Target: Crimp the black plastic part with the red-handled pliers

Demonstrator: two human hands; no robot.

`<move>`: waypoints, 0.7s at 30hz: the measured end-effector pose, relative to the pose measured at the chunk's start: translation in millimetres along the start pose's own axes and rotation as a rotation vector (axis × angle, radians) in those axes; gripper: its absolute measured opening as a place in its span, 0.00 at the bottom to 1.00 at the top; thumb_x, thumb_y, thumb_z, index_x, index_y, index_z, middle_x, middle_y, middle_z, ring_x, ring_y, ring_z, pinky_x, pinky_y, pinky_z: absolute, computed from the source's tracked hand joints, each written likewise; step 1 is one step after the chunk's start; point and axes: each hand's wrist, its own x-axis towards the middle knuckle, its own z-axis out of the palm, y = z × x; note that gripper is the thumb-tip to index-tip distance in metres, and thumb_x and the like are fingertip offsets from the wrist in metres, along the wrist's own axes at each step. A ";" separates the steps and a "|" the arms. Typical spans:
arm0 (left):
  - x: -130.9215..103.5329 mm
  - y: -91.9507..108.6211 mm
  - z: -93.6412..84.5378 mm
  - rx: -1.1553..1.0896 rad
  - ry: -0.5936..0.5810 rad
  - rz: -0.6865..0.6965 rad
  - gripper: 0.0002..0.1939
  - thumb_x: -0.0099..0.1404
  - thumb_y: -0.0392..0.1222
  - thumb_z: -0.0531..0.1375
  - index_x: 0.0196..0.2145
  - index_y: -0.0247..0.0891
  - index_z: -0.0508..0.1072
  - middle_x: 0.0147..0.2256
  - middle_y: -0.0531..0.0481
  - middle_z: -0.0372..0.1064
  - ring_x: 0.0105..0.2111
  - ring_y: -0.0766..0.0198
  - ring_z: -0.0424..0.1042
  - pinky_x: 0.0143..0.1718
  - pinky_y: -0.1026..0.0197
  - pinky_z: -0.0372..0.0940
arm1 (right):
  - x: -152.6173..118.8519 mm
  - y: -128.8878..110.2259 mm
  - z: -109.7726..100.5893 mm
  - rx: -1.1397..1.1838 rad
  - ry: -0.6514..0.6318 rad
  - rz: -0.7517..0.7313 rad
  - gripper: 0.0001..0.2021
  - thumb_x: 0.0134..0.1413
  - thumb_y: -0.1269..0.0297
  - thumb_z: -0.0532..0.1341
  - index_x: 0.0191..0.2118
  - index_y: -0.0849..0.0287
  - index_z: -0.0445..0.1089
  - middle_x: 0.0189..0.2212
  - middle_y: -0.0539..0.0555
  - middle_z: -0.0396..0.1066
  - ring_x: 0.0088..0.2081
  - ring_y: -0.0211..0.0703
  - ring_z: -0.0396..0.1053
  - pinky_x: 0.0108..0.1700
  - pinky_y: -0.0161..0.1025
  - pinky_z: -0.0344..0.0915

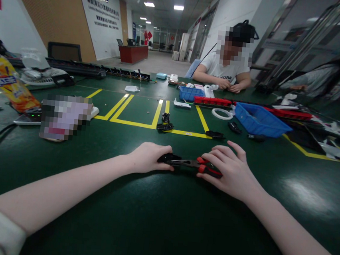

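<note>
My left hand (152,158) is closed around a small black plastic part (169,158), most of it hidden by my fingers. From the other side, my right hand (229,167) grips the red-and-black handles of long-nose pliers (206,167). The jaws of the pliers point left and meet the black part; whether they bite on it I cannot tell. Both hands are just above the green table (160,223). Beyond them lie several more black parts, among them a small cluster (165,123) on the yellow tape and a flat piece (215,134) to its right.
A blue bin (259,120) stands at right, near a white tape ring (221,114) and a red strip (213,101). A smaller blue bin (190,92) is farther back. At left are a phone (65,117) and a yellow snack bag (10,82). A person (226,69) sits opposite.
</note>
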 end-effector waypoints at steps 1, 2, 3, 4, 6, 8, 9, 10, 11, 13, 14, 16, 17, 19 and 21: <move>0.0 -0.1 0.0 0.004 0.002 0.000 0.17 0.63 0.57 0.59 0.40 0.41 0.66 0.33 0.52 0.71 0.29 0.62 0.71 0.27 0.65 0.57 | -0.2 0.9 0.0 -0.001 0.003 0.006 0.19 0.54 0.48 0.59 0.44 0.57 0.70 0.37 0.56 0.73 0.47 0.53 0.67 0.59 0.58 0.48; 0.0 -0.1 0.1 0.005 0.005 0.000 0.17 0.63 0.57 0.59 0.40 0.41 0.66 0.33 0.52 0.71 0.29 0.62 0.70 0.27 0.65 0.57 | -0.5 1.6 0.0 -0.002 0.008 0.014 0.19 0.55 0.48 0.59 0.44 0.57 0.70 0.37 0.57 0.73 0.47 0.53 0.67 0.59 0.58 0.48; -0.1 -0.1 0.1 0.005 0.006 0.000 0.18 0.63 0.57 0.59 0.40 0.41 0.66 0.33 0.52 0.71 0.29 0.62 0.70 0.27 0.65 0.57 | -0.9 2.1 -0.1 -0.001 0.014 0.025 0.19 0.55 0.48 0.59 0.44 0.57 0.70 0.37 0.57 0.73 0.47 0.52 0.67 0.60 0.57 0.47; -0.1 -0.1 0.1 0.003 0.006 -0.001 0.18 0.63 0.57 0.59 0.40 0.41 0.66 0.33 0.53 0.71 0.29 0.62 0.70 0.27 0.65 0.58 | -1.4 2.5 -0.2 0.001 0.020 0.036 0.19 0.55 0.48 0.59 0.45 0.57 0.70 0.38 0.57 0.73 0.47 0.52 0.67 0.60 0.57 0.47; -0.3 0.0 0.0 0.001 0.003 -0.004 0.18 0.64 0.57 0.59 0.40 0.41 0.66 0.33 0.52 0.71 0.30 0.61 0.71 0.27 0.65 0.58 | -2.2 2.7 -0.1 0.013 0.029 0.055 0.20 0.54 0.47 0.59 0.45 0.57 0.70 0.39 0.57 0.73 0.48 0.52 0.67 0.60 0.57 0.46; -0.4 0.2 -0.1 -0.002 -0.002 -0.006 0.18 0.64 0.57 0.59 0.41 0.41 0.66 0.34 0.52 0.71 0.30 0.61 0.71 0.27 0.65 0.58 | -2.5 2.2 0.6 0.026 0.029 0.067 0.20 0.54 0.47 0.59 0.46 0.57 0.69 0.40 0.57 0.72 0.49 0.53 0.66 0.61 0.57 0.45; -0.3 0.3 -0.1 -0.003 -0.003 -0.007 0.18 0.63 0.57 0.59 0.41 0.41 0.66 0.34 0.52 0.71 0.31 0.61 0.71 0.28 0.65 0.58 | -2.3 1.8 1.2 0.031 0.027 0.070 0.21 0.54 0.47 0.59 0.47 0.57 0.69 0.41 0.57 0.72 0.49 0.53 0.66 0.61 0.58 0.45; -0.2 0.4 -0.1 -0.002 -0.004 -0.009 0.18 0.63 0.57 0.59 0.41 0.41 0.66 0.34 0.52 0.71 0.31 0.61 0.71 0.27 0.65 0.58 | -2.0 1.1 2.1 0.038 0.022 0.072 0.21 0.54 0.47 0.60 0.47 0.56 0.68 0.41 0.57 0.72 0.50 0.53 0.65 0.61 0.58 0.45; -0.1 0.4 -0.1 0.001 -0.005 -0.013 0.18 0.63 0.57 0.59 0.41 0.41 0.66 0.34 0.52 0.71 0.30 0.61 0.71 0.27 0.65 0.58 | -1.6 0.4 3.0 0.045 0.014 0.074 0.21 0.54 0.47 0.60 0.48 0.56 0.68 0.42 0.57 0.72 0.50 0.53 0.65 0.61 0.58 0.45; 0.3 0.4 0.1 0.008 -0.007 -0.019 0.18 0.63 0.57 0.59 0.41 0.41 0.67 0.33 0.53 0.71 0.30 0.61 0.71 0.27 0.65 0.57 | -0.5 -1.4 4.9 0.062 0.001 0.074 0.22 0.54 0.46 0.59 0.48 0.56 0.68 0.42 0.57 0.72 0.51 0.54 0.65 0.61 0.59 0.44; 0.4 0.3 0.2 0.010 -0.006 -0.018 0.18 0.63 0.57 0.59 0.41 0.41 0.67 0.33 0.53 0.71 0.30 0.61 0.71 0.27 0.65 0.57 | 0.0 -2.4 5.6 0.070 -0.004 0.073 0.22 0.54 0.46 0.59 0.48 0.56 0.67 0.42 0.57 0.72 0.51 0.54 0.65 0.61 0.59 0.44; 0.5 0.2 0.4 0.003 0.000 -0.010 0.17 0.63 0.57 0.60 0.40 0.41 0.67 0.33 0.53 0.71 0.31 0.61 0.71 0.27 0.65 0.57 | 0.9 -4.3 6.7 0.081 -0.009 0.069 0.22 0.54 0.46 0.59 0.48 0.56 0.68 0.42 0.57 0.72 0.51 0.54 0.65 0.61 0.59 0.44; 0.4 0.1 0.5 -0.006 0.003 -0.006 0.17 0.63 0.56 0.60 0.40 0.41 0.67 0.33 0.53 0.71 0.31 0.61 0.71 0.27 0.65 0.57 | 1.2 -5.1 6.9 0.084 -0.009 0.066 0.22 0.54 0.46 0.59 0.48 0.57 0.68 0.42 0.57 0.72 0.51 0.54 0.65 0.61 0.58 0.44; 0.2 0.0 0.5 -0.022 0.011 -0.003 0.17 0.62 0.56 0.60 0.40 0.41 0.67 0.33 0.54 0.71 0.31 0.62 0.71 0.27 0.65 0.56 | 1.7 -6.3 6.8 0.086 -0.010 0.061 0.21 0.54 0.47 0.59 0.47 0.57 0.68 0.42 0.57 0.72 0.51 0.54 0.65 0.61 0.58 0.44; 0.0 -0.1 0.4 -0.031 0.015 0.000 0.16 0.62 0.56 0.60 0.40 0.41 0.67 0.32 0.54 0.71 0.30 0.62 0.70 0.27 0.65 0.56 | 1.9 -6.7 6.3 0.084 -0.008 0.057 0.21 0.54 0.47 0.59 0.46 0.57 0.69 0.41 0.57 0.72 0.50 0.53 0.65 0.61 0.58 0.45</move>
